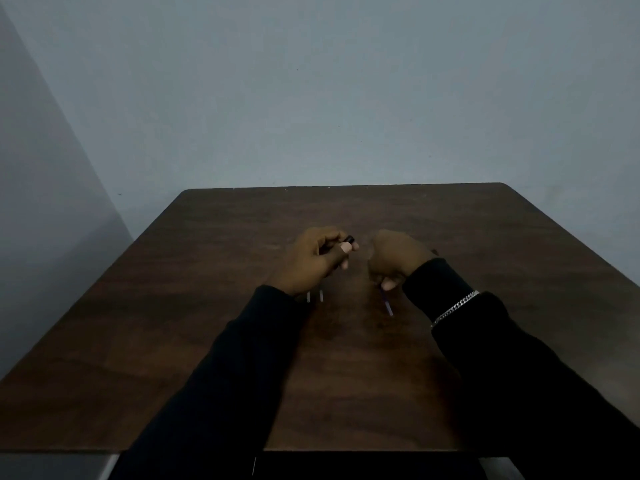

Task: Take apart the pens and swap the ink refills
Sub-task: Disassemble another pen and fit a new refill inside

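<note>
the left hand (313, 261) curls round a dark barrel (350, 239), one end poking out past the thumb toward the right hand (394, 259), likely so that end faces the thin refill (388, 304) which the right hand pinches, its tail slanting down close over the table (519, 271). two pale slim pieces (321, 296) lie by the left wrist, probably parked within reach, though too small to identify. the table is dark brown wood, standing against a bare grey-blue wall (346, 98), with a side wall at left and dim light
</note>
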A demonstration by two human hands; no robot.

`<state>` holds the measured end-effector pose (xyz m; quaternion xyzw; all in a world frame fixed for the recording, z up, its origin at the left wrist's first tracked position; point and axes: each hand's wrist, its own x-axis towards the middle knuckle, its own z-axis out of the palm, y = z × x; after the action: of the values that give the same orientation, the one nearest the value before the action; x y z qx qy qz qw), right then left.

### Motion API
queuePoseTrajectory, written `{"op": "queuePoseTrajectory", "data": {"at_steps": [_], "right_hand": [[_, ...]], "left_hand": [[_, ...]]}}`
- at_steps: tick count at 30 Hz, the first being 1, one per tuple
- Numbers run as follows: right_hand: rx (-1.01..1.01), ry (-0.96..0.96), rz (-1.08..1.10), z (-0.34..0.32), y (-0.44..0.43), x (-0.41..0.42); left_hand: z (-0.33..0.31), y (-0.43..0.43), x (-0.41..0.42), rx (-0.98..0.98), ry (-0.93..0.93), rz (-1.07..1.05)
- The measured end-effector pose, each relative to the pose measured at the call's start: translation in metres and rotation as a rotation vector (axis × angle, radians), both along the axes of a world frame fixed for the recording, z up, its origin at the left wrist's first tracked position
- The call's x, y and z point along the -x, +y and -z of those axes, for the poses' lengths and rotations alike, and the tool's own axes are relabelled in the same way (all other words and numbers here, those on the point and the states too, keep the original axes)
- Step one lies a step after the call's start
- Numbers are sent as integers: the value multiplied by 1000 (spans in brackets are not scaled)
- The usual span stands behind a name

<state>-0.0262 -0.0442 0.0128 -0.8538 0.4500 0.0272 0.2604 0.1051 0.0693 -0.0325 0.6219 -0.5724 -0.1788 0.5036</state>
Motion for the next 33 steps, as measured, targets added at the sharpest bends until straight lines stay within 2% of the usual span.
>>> {"op": "queuePoseTrajectory", "data": {"at_steps": [7,10,12,15,19,22,26,33], "right_hand": [[245,40,-81,22,9,-10],[182,-62,-78,26,-3,-8],[100,-229,-62,24,-14,-1],[-28,-627,16,18,-27,12],[-309,-1136,95,8,-40,19],[-401,-1365,35,4,-42,22],[-410,-1429,-55,0,-36,25],[-371,-1369,-130,2,-28,21]], "left_hand": [[-1,-1,1,0,47,-23],[-1,0,1,-3,53,-27],[-2,1,3,-12,45,-26],[-3,1,4,-25,26,-40],[-2,1,3,-39,38,-47],[-2,1,5,-50,41,-62],[-3,0,6,-79,37,-68],[-3,0,7,-51,56,-74]]}}
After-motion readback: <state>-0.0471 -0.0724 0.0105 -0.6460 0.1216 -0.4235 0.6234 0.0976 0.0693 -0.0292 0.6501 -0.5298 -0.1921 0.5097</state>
